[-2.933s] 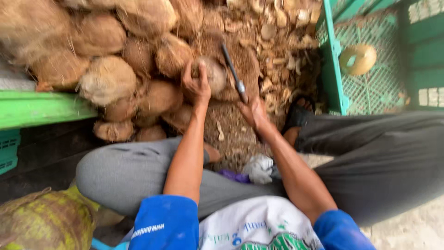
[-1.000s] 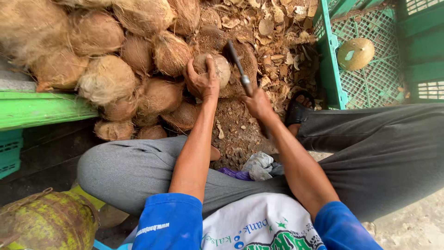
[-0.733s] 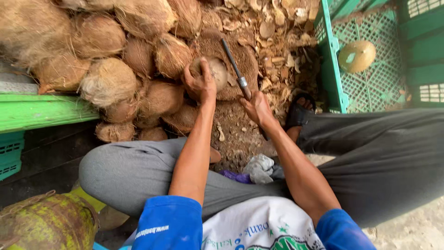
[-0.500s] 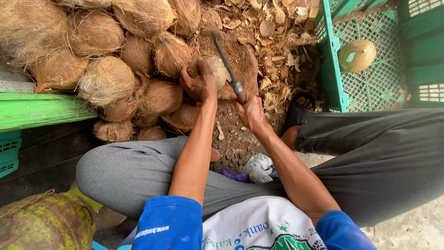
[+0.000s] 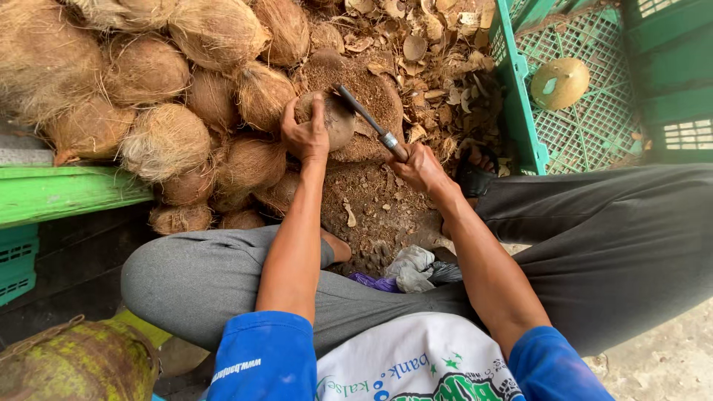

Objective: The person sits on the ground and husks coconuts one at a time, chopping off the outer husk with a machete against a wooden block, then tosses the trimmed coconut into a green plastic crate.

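The left hand [image 5: 306, 134] closes its grip over the near side of a round, brown, partly husked coconut [image 5: 327, 119], fingers wrapped across the top, pinning it on a flat-topped brown block covered in husk dust [image 5: 364, 96]. The right hand [image 5: 420, 165] is clenched around the handle of a short knife with a dark metal blade [image 5: 364, 119], and the blade's tip rests against the upper right of that coconut. Left of the coconut, and behind it, lies a heap of fibrous, tan, unhusked coconuts [image 5: 163, 111]. Beyond it and to its right, broken brown shell chips [image 5: 438, 67] litter the ground. Farther right of the coconut stands a green plastic lattice crate [image 5: 587, 126] holding a pale, round piece of coconut shell with a hole [image 5: 561, 82]. Nearer the person than the coconut, a crumpled grey and purple cloth [image 5: 408, 271] lies between the crossed legs.
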A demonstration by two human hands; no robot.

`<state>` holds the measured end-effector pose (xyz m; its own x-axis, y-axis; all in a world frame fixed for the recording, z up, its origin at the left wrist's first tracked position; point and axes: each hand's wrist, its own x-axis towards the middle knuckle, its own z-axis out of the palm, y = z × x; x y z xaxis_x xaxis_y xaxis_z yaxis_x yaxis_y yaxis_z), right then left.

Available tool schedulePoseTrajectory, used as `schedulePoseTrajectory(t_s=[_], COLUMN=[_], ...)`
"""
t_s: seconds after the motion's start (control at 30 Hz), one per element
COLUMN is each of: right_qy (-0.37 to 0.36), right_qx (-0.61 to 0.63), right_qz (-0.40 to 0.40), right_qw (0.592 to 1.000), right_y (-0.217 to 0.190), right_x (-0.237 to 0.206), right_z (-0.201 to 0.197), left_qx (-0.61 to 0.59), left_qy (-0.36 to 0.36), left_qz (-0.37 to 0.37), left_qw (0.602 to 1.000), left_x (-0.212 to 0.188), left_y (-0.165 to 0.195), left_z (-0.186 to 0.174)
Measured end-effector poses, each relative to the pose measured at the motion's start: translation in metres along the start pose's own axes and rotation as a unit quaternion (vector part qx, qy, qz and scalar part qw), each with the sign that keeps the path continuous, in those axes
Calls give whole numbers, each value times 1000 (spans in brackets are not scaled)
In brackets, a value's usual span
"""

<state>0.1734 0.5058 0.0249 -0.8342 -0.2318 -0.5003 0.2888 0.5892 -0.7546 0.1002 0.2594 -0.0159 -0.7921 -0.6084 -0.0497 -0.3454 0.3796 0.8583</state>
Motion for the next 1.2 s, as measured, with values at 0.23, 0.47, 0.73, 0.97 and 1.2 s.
schedulePoseTrajectory(t_s=[0.23,0.47,0.73,0.97,1.2], right_qy=[9,20,101,55,175], right_qx=[-33,29,170,133,170], right_qz=[-2,34,-7,70,-61], right_qw=[999,999,980,987,968], right_y=[13,-22,-70,-68,-67], right_x=[10,-18,-40,-35,-33], right_z=[4,12,-17,2,3], left_qx=[-38,-280,79,134,136], left_qy=[-32,36,-27,-106,-107], left_qz=[25,-221,28,41,-18], left_qw=[998,934,996,985,985], left_x=[12,-30,6,34,36], left_y=[-20,23,19,16,13], left_z=[-2,22,19,31,32])
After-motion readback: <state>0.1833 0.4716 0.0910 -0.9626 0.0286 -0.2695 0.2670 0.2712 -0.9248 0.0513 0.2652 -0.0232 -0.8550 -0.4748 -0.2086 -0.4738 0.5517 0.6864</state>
